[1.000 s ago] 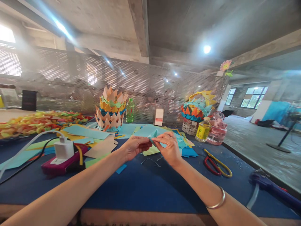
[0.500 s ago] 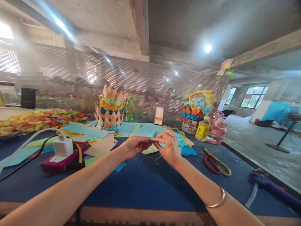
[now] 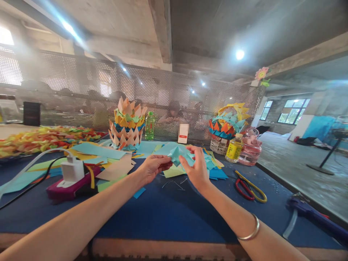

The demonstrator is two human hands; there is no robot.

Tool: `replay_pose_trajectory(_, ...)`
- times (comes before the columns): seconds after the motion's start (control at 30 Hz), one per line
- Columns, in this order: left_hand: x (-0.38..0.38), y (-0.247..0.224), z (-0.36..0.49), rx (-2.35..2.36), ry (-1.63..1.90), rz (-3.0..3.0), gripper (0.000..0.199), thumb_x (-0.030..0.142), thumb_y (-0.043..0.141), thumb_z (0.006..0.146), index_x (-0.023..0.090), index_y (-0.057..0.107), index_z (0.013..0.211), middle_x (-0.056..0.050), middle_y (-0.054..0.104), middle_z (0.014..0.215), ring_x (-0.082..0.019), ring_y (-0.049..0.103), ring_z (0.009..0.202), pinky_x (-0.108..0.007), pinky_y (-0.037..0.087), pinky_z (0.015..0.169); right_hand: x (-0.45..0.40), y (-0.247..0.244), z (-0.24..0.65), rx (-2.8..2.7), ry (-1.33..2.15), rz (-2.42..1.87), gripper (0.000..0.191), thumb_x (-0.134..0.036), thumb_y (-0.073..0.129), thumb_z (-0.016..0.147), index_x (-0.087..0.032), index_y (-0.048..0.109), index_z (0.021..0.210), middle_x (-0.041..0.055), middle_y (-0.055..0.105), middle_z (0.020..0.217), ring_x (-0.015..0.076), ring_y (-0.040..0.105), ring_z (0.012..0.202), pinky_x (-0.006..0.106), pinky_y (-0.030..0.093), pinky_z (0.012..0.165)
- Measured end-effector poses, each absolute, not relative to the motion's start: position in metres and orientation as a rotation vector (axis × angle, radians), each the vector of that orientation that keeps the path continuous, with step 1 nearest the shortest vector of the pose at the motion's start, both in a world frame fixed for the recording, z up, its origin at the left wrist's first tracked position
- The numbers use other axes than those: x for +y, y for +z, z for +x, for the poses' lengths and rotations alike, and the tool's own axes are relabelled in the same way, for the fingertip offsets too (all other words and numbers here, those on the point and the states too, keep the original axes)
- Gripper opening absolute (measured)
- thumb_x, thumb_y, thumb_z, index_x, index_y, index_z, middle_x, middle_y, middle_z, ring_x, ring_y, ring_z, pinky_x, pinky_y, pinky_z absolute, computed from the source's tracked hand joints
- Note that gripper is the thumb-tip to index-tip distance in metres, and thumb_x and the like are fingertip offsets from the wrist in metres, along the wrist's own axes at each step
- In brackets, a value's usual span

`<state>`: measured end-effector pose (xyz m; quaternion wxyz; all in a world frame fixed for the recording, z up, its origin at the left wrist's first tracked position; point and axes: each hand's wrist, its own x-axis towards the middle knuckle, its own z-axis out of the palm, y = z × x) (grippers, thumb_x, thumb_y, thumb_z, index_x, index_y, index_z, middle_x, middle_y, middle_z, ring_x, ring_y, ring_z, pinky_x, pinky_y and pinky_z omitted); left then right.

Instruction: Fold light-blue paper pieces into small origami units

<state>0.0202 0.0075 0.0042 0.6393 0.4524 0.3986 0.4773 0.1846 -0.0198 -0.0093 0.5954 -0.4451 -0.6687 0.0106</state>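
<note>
A folded light-blue paper piece (image 3: 176,155) is held above the table, its pointed folds facing up. My left hand (image 3: 155,167) pinches its left edge between thumb and fingers. At its right side is my right hand (image 3: 196,168), thumb and fingers spread apart, close to the paper. Below the hands, a few thin wires (image 3: 174,185) lie on the blue tabletop (image 3: 163,221). Behind them are light-blue sheets (image 3: 146,148) and a stack of darker blue paper (image 3: 217,174).
Tiered paper flower baskets stand at the back left (image 3: 126,125) and right (image 3: 221,137). Pliers (image 3: 250,186), a yellow bottle (image 3: 234,148) and a glue gun (image 3: 310,214) are on the right. A purple power strip (image 3: 70,185) with cables sits on the left.
The fingers of my right hand have opened from a pinch and spread. The folded paper now shows more fully between my hands.
</note>
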Motion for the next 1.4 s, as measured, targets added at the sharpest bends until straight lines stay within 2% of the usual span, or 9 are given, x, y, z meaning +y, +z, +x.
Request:
replay_pose_trajectory(0.07,0.007,0.004,0.021,0.921,1.116,1.059,0.011,0.017,0.074,0.062,0.009,0.067,0.064,-0.005,0.067,0.06,-0.011,0.061,0.059,-0.023,0.047,0.066,-0.015,-0.013,0.184,-1.398,0.237,-1.106,0.05,-0.042,0.063,0.07,-0.017,0.049,0.11,0.0089,0.053,0.101,0.0192,0.051,0.088,0.033,0.043,0.074)
replay_pose_trajectory(0.13,0.007,0.002,0.022,0.926,1.137,1.085,0.013,0.019,0.075,0.06,0.01,0.067,0.065,-0.005,0.067,0.06,-0.011,0.061,0.059,-0.023,0.047,0.066,-0.011,-0.017,0.182,-1.359,0.482,-1.151,0.056,-0.047,0.065,0.065,-0.015,0.049,0.108,0.0067,0.055,0.091,0.017,0.052,0.078,0.029,0.044,0.067)
replay_pose_trajectory(0.27,0.006,-0.001,0.024,0.898,1.139,1.15,0.018,0.024,0.077,0.057,0.012,0.068,0.064,-0.003,0.066,0.061,-0.01,0.059,0.059,-0.023,0.045,0.067,-0.013,-0.02,0.178,-1.475,0.789,-1.128,0.04,-0.048,0.065,0.064,-0.013,0.061,0.084,0.0014,0.057,0.069,0.0134,0.048,0.063,0.025,0.039,0.058)
replay_pose_trajectory(0.47,0.003,-0.001,0.025,0.895,1.095,1.192,0.023,0.031,0.078,0.054,0.013,0.068,0.065,-0.003,0.066,0.063,-0.011,0.058,0.062,-0.024,0.044,0.066,-0.018,-0.016,0.175,-1.401,0.807,-1.128,0.033,-0.043,0.068,0.06,-0.012,0.064,0.07,0.0006,0.058,0.063,0.0119,0.046,0.059,0.024,0.036,0.057)
replay_pose_trajectory(0.67,0.002,0.0,0.025,0.892,1.051,1.14,0.026,0.03,0.079,0.052,0.012,0.068,0.067,-0.004,0.066,0.064,-0.012,0.059,0.063,-0.024,0.045,0.067,-0.018,-0.016,0.176,-1.354,0.901,-1.024,0.032,-0.039,0.069,0.06,-0.013,0.067,0.078,0.0024,0.064,0.071,0.0149,0.052,0.067,0.027,0.039,0.065)
replay_pose_trajectory(0.83,0.003,0.001,0.023,0.887,1.037,1.106,0.022,0.025,0.079,0.05,0.012,0.064,0.058,-0.003,0.063,0.059,-0.012,0.058,0.062,-0.024,0.045,0.067,-0.019,-0.016,0.177,-1.347,0.994,-0.988,0.034,-0.04,0.07,0.059,-0.014,0.067,0.08,0.0027,0.065,0.073,0.016,0.054,0.07,0.028,0.041,0.07)
replay_pose_trajectory(1.17,0.0,0.007,0.024,0.895,1.072,1.147,0.017,0.019,0.074,0.051,0.012,0.06,0.052,-0.001,0.059,0.052,-0.01,0.054,0.055,-0.024,0.043,0.064,-0.02,-0.017,0.177,-1.43,0.959,-1.018,0.029,-0.043,0.064,0.065,-0.015,0.063,0.072,-0.0017,0.057,0.063,0.0124,0.047,0.061,0.025,0.037,0.061)
replay_pose_trajectory(1.3,0.0,0.01,0.023,0.922,1.102,1.108,0.015,0.021,0.072,0.057,0.012,0.061,0.059,-0.002,0.061,0.056,-0.011,0.056,0.057,-0.027,0.045,0.068,-0.022,-0.011,0.176,-1.427,1.013,-1.02,0.035,-0.041,0.066,0.064,-0.017,0.059,0.088,-0.0016,0.057,0.069,0.0131,0.049,0.065,0.024,0.037,0.059)
replay_pose_trajectory(1.4,0.002,0.01,0.022,0.945,1.073,1.133,0.014,0.022,0.07,0.061,0.012,0.061,0.065,-0.003,0.063,0.059,-0.012,0.057,0.057,-0.029,0.046,0.068,-0.021,-0.009,0.177,-1.377,1.028,-1.001,0.045,-0.032,0.067,0.062,-0.017,0.052,0.101,-0.0013,0.057,0.074,0.0136,0.051,0.069,0.025,0.038,0.062)
